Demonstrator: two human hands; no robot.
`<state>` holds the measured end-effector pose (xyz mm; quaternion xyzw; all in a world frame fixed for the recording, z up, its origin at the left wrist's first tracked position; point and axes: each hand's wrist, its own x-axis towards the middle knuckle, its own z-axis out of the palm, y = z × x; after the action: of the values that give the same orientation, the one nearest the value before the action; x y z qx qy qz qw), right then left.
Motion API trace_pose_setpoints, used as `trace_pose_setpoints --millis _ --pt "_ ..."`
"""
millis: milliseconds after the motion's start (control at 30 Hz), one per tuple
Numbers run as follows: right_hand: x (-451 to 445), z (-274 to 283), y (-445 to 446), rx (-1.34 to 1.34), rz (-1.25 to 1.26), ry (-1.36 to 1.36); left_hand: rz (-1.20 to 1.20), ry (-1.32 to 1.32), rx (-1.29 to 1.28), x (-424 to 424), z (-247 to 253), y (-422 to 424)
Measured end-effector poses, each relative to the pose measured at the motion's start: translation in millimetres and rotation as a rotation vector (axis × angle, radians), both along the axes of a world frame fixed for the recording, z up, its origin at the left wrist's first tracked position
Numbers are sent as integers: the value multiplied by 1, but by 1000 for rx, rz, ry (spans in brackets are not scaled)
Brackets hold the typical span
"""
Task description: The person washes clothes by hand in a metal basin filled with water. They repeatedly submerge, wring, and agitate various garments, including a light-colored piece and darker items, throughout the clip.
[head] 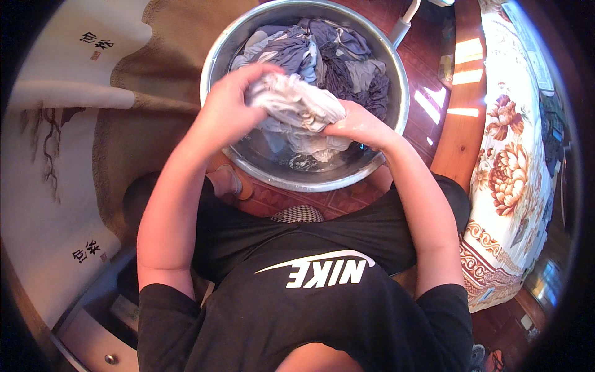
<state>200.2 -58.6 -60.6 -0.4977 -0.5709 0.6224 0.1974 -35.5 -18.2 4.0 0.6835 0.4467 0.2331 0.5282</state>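
A bunched wet white cloth (297,100) is held between my two hands over a large round metal basin (297,186). My left hand (230,107) grips the cloth's left end and is slightly blurred. At the other end, my right hand (360,123) has its fingers wrapped under the fabric. Lower folds of pale cloth (316,144) hang down to the water in the near part of the basin. Dark and grey wet garments (334,56) are heaped in the basin's far half. Part of that heap is hidden behind my hands.
A wooden bed rail (458,135) and a flowered white cover (511,172) run along the right. Beige and brown draped fabric (135,153) hangs on the left. A white pipe or handle (404,28) stands by the basin's far right rim. Red patterned floor tiles (346,200) show below.
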Motion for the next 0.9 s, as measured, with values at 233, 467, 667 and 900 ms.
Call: trace_pose_setpoints --millis 233,467,667,900 --pt "-28 19 -40 443 286 -1078 -384 498 127 7 -33 -34" --pt "-37 -4 -51 463 156 -913 -432 462 173 26 -70 -44" --pt "-49 -43 -44 340 212 -918 -588 573 156 40 -135 -35" --pt "-41 -60 -20 248 317 -843 -518 718 -34 51 -130 -25"
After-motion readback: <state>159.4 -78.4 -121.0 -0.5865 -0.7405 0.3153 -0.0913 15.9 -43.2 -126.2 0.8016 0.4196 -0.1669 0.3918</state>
